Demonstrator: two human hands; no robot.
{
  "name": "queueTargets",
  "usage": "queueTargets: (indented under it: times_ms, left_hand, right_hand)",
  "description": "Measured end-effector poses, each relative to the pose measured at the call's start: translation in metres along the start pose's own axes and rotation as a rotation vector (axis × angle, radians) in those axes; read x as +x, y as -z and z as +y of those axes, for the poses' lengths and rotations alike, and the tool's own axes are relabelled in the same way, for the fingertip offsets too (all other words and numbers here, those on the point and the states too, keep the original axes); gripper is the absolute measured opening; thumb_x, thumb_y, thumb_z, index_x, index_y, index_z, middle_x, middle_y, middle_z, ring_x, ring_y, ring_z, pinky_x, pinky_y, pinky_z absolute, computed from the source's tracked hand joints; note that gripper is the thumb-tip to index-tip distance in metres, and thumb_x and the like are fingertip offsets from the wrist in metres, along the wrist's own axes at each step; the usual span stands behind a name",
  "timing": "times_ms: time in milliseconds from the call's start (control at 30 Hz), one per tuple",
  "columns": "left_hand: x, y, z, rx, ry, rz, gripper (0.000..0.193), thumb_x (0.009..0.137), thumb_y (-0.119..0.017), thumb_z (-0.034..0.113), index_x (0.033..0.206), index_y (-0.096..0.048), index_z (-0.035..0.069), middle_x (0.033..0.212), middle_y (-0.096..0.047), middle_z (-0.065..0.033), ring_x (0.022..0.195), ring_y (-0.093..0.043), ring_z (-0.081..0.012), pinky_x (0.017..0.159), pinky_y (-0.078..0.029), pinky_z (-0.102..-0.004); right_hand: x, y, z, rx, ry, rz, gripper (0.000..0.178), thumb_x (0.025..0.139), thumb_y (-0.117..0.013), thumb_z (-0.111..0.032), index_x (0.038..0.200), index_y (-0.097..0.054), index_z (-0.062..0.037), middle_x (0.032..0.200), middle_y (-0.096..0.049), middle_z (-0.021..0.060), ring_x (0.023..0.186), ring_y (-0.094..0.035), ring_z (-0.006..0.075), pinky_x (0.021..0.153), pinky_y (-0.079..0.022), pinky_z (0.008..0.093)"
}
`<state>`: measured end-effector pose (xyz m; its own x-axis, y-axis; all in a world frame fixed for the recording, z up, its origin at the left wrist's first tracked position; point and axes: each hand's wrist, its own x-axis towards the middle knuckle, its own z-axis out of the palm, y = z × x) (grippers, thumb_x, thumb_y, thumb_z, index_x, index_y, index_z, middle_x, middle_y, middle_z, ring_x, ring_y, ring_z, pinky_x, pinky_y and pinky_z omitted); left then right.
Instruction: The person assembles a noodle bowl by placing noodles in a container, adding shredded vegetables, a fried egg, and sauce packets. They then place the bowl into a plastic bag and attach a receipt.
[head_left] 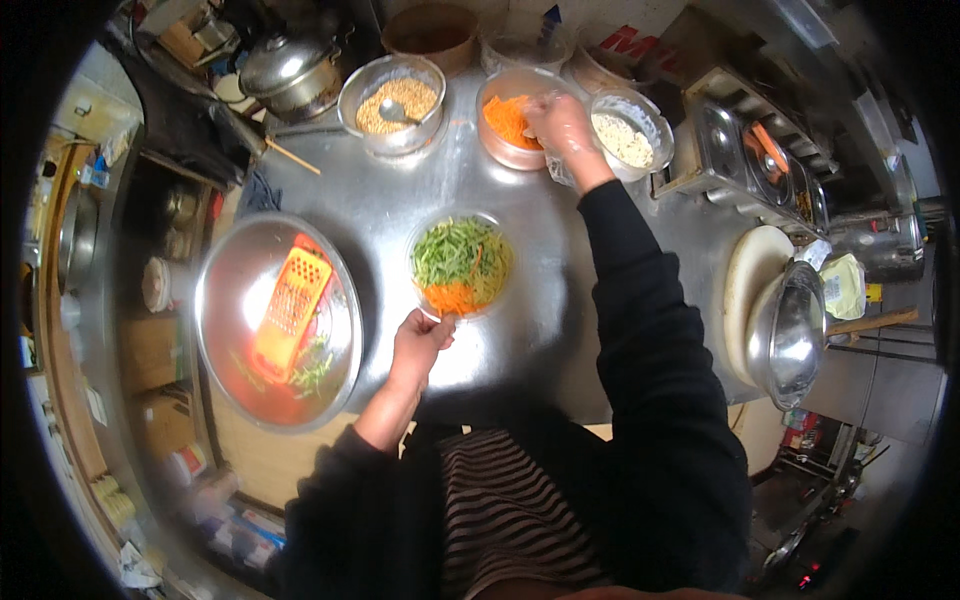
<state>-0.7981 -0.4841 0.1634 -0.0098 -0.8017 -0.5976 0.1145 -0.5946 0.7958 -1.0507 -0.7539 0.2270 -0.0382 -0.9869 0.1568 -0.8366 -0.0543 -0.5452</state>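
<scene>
The left grip (422,343) pinches the near rim of the greens bowl (511,270). The right grip (562,128), whether closed I cannot tell, is at the carrot pan (508,156), beyond that bowl and to its right on the desk (385,190).

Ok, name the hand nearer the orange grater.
Left. The left hand is right of the grater, at the greens bowl; the right hand is farther, at the carrot bowl.

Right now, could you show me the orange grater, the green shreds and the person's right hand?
Orange grater (291,308): head view, middle of its perforated face.
Green shreds (448,247): head view, middle of the green heap.
Right hand (564,128): head view, back of the hand.
</scene>
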Motion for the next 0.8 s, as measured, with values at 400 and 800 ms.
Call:
queueTargets:
  times_ms: [400, 800]
  left_hand:
    - [-0.002, 0.003, -0.003, -0.042, 0.015, 0.031, 0.018, 0.087, -0.070, 0.012, 0.082, -0.054, 0.007, 0.076, -0.062, -0.0023, 0.067, -0.056, -0.0085, 0.062, -0.046, -0.0209]
    - [0.000, 0.007, -0.002, -0.103, -0.039, -0.028, 0.012, 0.085, -0.069, 0.004, 0.089, -0.058, 0.004, 0.075, -0.058, 0.0009, 0.063, -0.051, -0.0071, 0.059, -0.044, -0.0213]
  right_hand:
    - [0.041, -0.030, 0.025, -0.004, -0.133, -0.150, 0.022, 0.082, -0.066, -0.014, 0.099, -0.068, -0.0003, 0.091, -0.069, 0.0153, 0.082, -0.066, 0.0244, 0.072, -0.051, 0.0355]
    - [-0.158, 0.003, -0.068, 0.375, 0.734, -0.151, 0.020, 0.080, -0.068, -0.012, 0.100, -0.069, -0.0093, 0.093, -0.066, 0.0072, 0.088, -0.063, 0.0247, 0.078, -0.051, 0.0341]
